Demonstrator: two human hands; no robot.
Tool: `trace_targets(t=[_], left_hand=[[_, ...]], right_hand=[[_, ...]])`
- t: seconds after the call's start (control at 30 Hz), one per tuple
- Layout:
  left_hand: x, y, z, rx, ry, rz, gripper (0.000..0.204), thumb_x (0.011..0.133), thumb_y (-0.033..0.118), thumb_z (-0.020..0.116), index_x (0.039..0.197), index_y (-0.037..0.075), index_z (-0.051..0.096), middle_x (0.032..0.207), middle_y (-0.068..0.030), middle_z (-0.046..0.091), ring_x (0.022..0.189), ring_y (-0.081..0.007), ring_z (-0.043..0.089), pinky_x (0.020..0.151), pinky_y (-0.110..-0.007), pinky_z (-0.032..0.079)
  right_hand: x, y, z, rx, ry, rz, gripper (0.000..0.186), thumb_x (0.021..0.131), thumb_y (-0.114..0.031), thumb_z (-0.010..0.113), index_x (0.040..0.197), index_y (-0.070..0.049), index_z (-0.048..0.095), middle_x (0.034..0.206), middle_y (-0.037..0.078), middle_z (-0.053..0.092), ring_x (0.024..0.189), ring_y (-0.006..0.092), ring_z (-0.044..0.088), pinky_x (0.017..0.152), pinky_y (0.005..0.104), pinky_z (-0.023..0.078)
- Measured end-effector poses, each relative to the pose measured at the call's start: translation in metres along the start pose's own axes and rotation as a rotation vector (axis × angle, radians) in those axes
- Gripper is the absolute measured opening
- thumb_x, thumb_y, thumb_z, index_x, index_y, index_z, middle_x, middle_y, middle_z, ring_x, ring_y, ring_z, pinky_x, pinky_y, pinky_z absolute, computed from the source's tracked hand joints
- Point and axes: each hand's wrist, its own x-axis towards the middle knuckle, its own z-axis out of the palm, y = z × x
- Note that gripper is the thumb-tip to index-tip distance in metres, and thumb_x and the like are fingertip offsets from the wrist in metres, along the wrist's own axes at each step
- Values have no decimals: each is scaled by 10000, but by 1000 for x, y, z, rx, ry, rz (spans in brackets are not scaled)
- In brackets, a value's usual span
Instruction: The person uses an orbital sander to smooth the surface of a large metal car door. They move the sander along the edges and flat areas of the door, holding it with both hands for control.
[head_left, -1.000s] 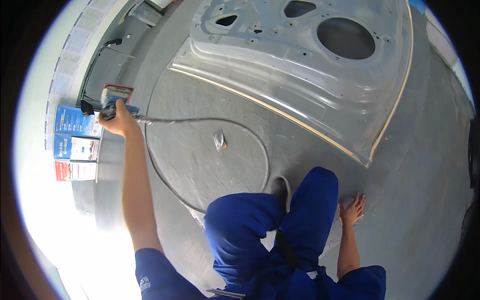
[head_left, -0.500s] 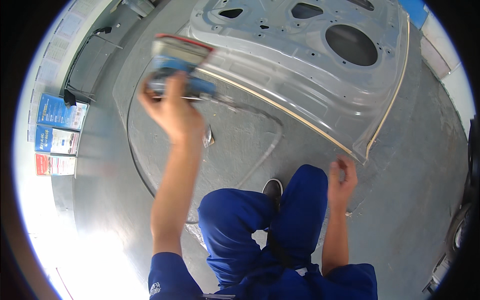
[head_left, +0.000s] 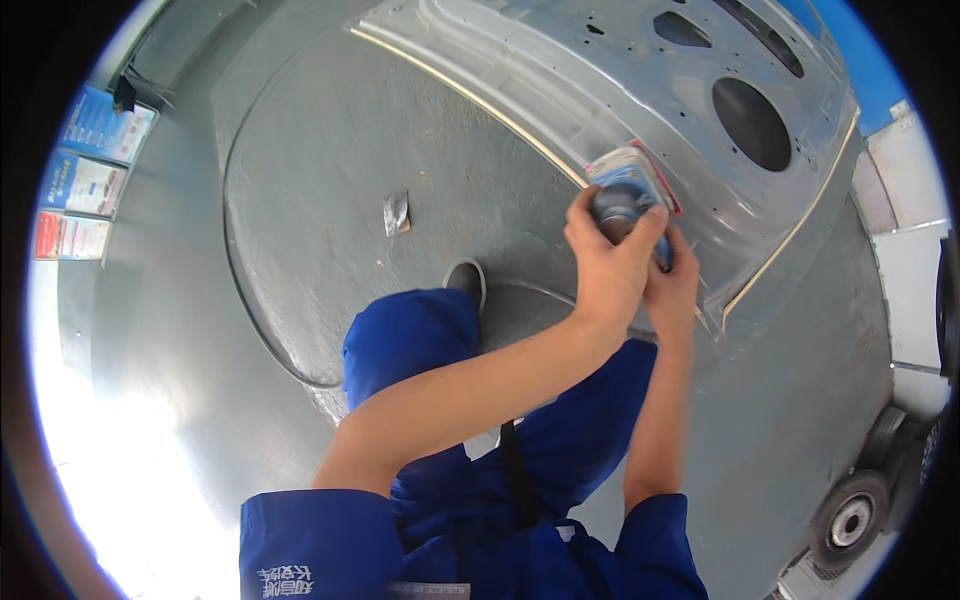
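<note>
A grey car door panel (head_left: 640,75) lies at the upper right, its inner side up, with large cut-outs and a pale strip along its edges. My left hand (head_left: 608,262) is wrapped round the body of a blue and dark air sander (head_left: 628,190) with a rectangular, red-edged pad. That pad is at the panel's near border; whether it touches the surface I cannot tell. Close against the left, my right hand (head_left: 672,280) closes on the sander's rear end, its fingers partly hidden. A hose (head_left: 545,290) trails from around the tool, behind my left forearm.
On the grey floor, the hose (head_left: 228,200) loops round to the left. A small silvery scrap (head_left: 396,213) lies near my shoe (head_left: 466,280). Posters (head_left: 95,185) line the left side. A wheel (head_left: 850,520) stands at the lower right.
My left hand has brought the sander from the left across to the panel's near border. My right hand, free before, has come up to the sander. The view has shifted.
</note>
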Motion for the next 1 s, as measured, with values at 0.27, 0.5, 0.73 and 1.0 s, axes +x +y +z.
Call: trace_targets(t=[0.27, 0.5, 0.73, 1.0], left_hand=[[-1, -27, 2, -140, 28, -68, 703, 906, 472, 674, 1281, -56, 400, 1121, -116, 493, 1059, -181, 527, 885, -318, 465], [21, -36, 10, -302, 134, -192, 558, 923, 481, 635, 1069, -38, 493, 1019, -124, 510, 947, -184, 538, 813, -321, 471], [67, -34, -2, -315, 417, -167, 502, 932, 448, 617, 987, -41, 520, 1060, -184, 481, 1000, -287, 488, 914, -400, 404], [123, -29, -66, -627, 51, -331, 747, 1016, 557, 298, 1473, -32, 332, 1493, -199, 403, 1392, -322, 373, 1126, -457, 297]], right_hand=[[43, -24, 3, 71, -143, 389, 554, 874, -471, 708, 1134, 13, 636, 926, 68, 653, 799, 148, 608, 672, 285, 494], [59, -23, 6, -114, -198, 412, 566, 876, -495, 700, 1080, 30, 634, 853, 45, 629, 708, 119, 590, 579, 262, 463], [70, -49, 32, -228, -230, 445, 537, 899, -509, 660, 1048, 7, 642, 724, 55, 654, 452, 120, 545, 388, 243, 397], [67, -42, 41, -213, -226, 436, 537, 909, -511, 643, 1058, 5, 640, 764, 75, 663, 422, 118, 524, 356, 251, 389]])
